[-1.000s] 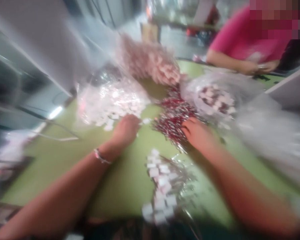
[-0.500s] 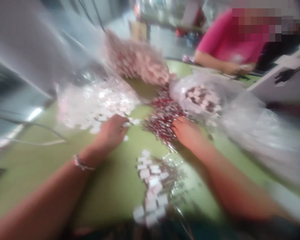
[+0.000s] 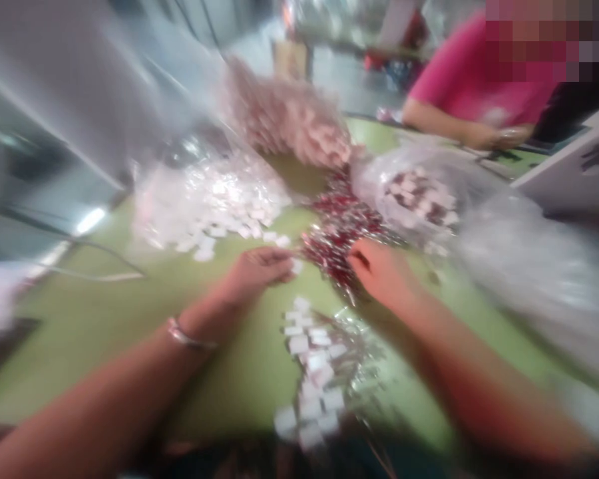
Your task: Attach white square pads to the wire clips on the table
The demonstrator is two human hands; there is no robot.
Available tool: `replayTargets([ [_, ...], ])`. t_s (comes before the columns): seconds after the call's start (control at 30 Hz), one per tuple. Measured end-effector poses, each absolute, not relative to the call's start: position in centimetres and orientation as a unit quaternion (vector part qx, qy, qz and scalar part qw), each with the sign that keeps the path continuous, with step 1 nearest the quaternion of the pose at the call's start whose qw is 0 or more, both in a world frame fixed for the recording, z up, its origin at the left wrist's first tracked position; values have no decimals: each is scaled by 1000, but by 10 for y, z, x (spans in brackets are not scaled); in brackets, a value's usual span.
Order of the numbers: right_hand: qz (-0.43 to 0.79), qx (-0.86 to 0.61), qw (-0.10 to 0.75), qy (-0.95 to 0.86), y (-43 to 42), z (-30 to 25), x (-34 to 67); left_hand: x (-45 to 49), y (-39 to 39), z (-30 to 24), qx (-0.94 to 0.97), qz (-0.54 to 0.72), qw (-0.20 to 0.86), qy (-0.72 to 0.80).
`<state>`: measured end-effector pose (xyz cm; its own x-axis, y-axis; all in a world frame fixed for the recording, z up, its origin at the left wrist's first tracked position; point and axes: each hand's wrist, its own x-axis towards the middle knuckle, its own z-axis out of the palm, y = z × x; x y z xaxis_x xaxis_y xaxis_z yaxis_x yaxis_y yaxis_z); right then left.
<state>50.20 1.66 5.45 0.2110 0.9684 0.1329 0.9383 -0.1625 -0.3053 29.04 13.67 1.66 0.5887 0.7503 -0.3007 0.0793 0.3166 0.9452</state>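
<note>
My left hand, a bracelet at its wrist, is closed in a pinch on a small white square piece beside the loose white pieces. At the edge of a pile of thin red and silver strands is my right hand, its fingers curled together; blur hides what they hold. Nearer to me lies a group of finished-looking white tags with thin shiny strands running off to the right.
A clear bag of white pieces lies at left. Pink pieces fill a bag at the back. Another bag of pale pieces and a plastic sheet lie right on the green table. A person in pink works across.
My left hand has moved right, from the loose white pieces towards the red strands, with a white piece in its fingers. My right hand stays by the strands. The view has shifted slightly.
</note>
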Motion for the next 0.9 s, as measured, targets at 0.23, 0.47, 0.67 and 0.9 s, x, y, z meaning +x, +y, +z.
replayTargets([
  [0.23,131,-691,225,-674,6,56,475,295,130,22,429,235,804,338],
  [0.47,191,-701,277,-629,5,55,471,295,131,19,401,238,821,330],
  [0.67,262,-694,272,-613,6,51,471,294,130,20,408,228,833,296],
  [0.9,363,-716,258,-538,10,57,470,295,130,20,437,241,809,311],
])
